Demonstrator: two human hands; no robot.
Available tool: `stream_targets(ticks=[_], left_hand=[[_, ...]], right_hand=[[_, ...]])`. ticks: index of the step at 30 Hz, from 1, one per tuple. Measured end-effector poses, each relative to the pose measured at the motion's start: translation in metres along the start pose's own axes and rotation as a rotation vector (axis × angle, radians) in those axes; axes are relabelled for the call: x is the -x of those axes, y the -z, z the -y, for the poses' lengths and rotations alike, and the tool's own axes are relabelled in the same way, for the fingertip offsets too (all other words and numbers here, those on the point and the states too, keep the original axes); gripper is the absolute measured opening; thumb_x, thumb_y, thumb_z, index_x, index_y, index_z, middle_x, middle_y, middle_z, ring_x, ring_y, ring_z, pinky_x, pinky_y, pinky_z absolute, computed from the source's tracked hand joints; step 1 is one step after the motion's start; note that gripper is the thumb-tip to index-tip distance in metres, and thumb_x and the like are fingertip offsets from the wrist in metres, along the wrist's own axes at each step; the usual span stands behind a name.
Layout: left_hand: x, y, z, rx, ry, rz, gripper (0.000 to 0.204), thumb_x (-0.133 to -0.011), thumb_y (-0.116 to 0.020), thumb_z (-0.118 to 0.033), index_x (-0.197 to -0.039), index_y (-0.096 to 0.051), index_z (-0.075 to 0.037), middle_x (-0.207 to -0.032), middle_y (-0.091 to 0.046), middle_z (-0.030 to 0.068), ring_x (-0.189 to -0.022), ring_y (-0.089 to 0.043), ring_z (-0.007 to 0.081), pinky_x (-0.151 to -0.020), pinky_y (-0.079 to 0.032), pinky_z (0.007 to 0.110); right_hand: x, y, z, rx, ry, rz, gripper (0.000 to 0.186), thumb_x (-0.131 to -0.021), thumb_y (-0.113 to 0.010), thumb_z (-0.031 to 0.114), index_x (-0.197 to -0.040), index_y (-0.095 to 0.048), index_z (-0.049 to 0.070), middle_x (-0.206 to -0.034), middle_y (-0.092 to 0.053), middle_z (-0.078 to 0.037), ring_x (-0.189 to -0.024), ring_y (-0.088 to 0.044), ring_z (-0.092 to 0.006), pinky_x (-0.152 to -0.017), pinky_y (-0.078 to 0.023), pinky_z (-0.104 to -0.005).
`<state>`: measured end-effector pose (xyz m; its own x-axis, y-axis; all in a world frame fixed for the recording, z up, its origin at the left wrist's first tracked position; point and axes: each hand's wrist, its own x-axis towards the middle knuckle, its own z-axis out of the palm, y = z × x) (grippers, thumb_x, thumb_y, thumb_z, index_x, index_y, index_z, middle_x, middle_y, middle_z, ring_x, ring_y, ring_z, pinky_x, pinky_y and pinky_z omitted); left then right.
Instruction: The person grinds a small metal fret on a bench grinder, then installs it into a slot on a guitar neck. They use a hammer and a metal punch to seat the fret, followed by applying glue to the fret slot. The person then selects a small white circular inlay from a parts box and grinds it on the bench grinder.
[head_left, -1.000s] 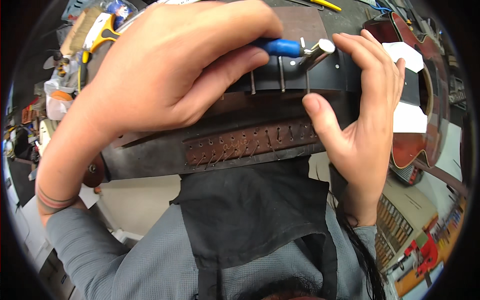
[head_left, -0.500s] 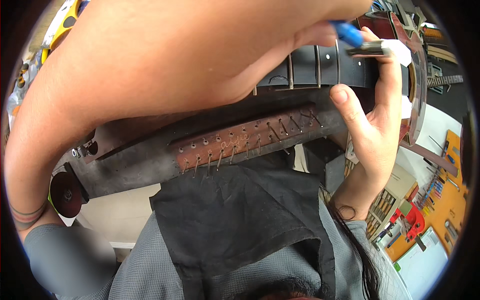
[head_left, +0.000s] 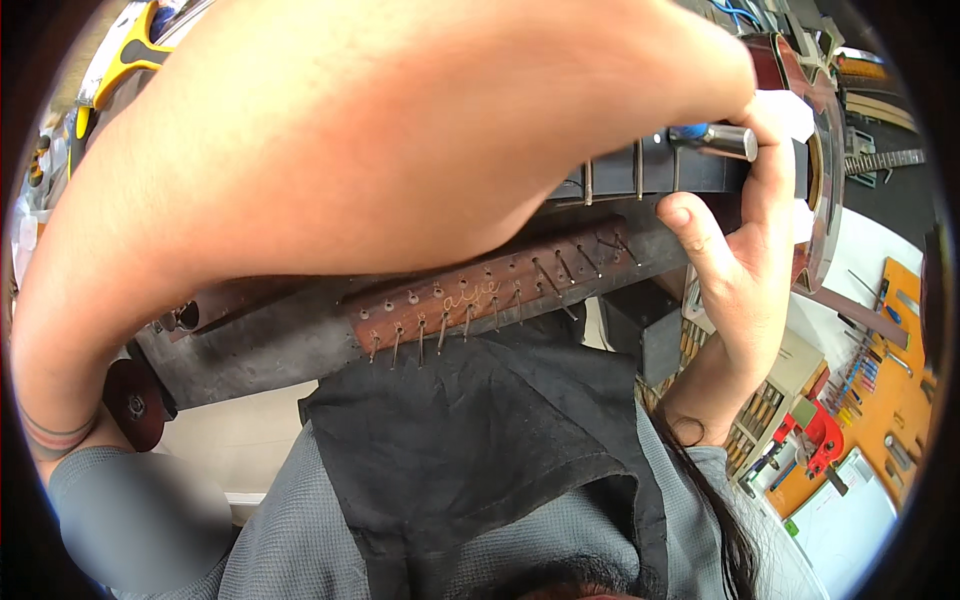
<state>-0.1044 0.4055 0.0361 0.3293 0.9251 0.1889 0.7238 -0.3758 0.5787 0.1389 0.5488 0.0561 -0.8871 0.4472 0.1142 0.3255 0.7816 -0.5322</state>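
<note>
A guitar neck with a black fretboard [head_left: 620, 178] and metal frets lies across in front of me. My left arm reaches over it from the left. The arm mostly hides my left hand [head_left: 738, 78], closed on a hammer with a blue handle and shiny metal head [head_left: 735, 142], low over the fretboard. From the lower right, my right hand [head_left: 745, 265] spans the neck near the body, its thumb apart from its raised finger. The thumb is by the near edge; the other fingertips are hidden. Nearer me, a reddish-brown wooden block [head_left: 440, 298] holds several short fret wires in numbered holes.
The block rests on a dark board [head_left: 230, 350]. The dark red guitar body [head_left: 825, 185] stands at the right, with white pieces [head_left: 785, 112] by the neck. An orange tool board [head_left: 900, 400] with a red clamp [head_left: 825, 440] lies farther right. A yellow-handled tool [head_left: 130, 60] sits far left.
The hammer has come down and toward me, its head now lower over the fretboard. My left forearm has lowered with it. My right hand has barely shifted.
</note>
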Motion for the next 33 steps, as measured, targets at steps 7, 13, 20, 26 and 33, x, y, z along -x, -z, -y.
stream_targets(ticks=[7, 13, 20, 26, 33], left_hand=[[0.001, 0.004, 0.001, 0.011, 0.019, -0.004, 0.027, -0.100, -0.069, -0.014, -0.124, -0.061, -0.004, -0.101, -0.066, 0.0125, -0.087, -0.065, 0.0294, -0.072, -0.053, 0.038], [0.002, 0.006, 0.004, 0.012, 0.028, -0.011, 0.027, -0.100, -0.069, -0.013, -0.123, -0.061, -0.004, -0.102, -0.065, 0.0119, -0.088, -0.064, 0.0276, -0.072, -0.052, 0.037], [0.002, 0.006, 0.003, 0.022, 0.028, -0.018, 0.027, -0.099, -0.069, -0.012, -0.123, -0.060, -0.003, -0.102, -0.064, 0.0113, -0.088, -0.062, 0.0254, -0.073, -0.051, 0.036], [0.002, 0.005, 0.005, 0.027, 0.043, -0.030, 0.027, -0.098, -0.069, -0.012, -0.123, -0.060, -0.003, -0.103, -0.063, 0.0107, -0.088, -0.061, 0.0236, -0.074, -0.050, 0.035], [-0.003, 0.015, 0.007, 0.038, 0.062, -0.104, 0.028, -0.098, -0.069, -0.011, -0.122, -0.060, -0.003, -0.103, -0.061, 0.0101, -0.088, -0.059, 0.0215, -0.075, -0.049, 0.034]], right_hand=[[-0.003, 0.001, -0.004, -0.012, 0.035, 0.004, 0.080, -0.093, -0.087, 0.021, -0.158, -0.045, -0.001, -0.154, -0.054, -0.016, -0.144, -0.050, -0.0267, -0.124, -0.034, -0.0404], [-0.003, 0.002, -0.003, 0.073, 0.048, 0.007, 0.078, -0.092, -0.087, 0.023, -0.155, -0.048, -0.001, -0.152, -0.055, -0.015, -0.145, -0.049, -0.0277, -0.125, -0.033, -0.0410], [-0.008, 0.003, -0.004, 0.073, 0.119, -0.004, 0.078, -0.093, -0.085, 0.029, -0.154, -0.048, -0.002, -0.156, -0.055, -0.018, -0.149, -0.047, -0.0294, -0.128, -0.031, -0.0431], [-0.009, 0.002, -0.002, 0.136, 0.131, -0.001, 0.076, -0.094, -0.084, 0.029, -0.153, -0.049, -0.001, -0.155, -0.055, -0.016, -0.149, -0.047, -0.0295, -0.128, -0.032, -0.0428], [-0.007, 0.004, -0.003, 0.152, 0.103, -0.001, 0.076, -0.093, -0.084, 0.031, -0.153, -0.051, 0.000, -0.157, -0.054, -0.018, -0.150, -0.048, -0.0336, -0.127, -0.033, -0.0454]])
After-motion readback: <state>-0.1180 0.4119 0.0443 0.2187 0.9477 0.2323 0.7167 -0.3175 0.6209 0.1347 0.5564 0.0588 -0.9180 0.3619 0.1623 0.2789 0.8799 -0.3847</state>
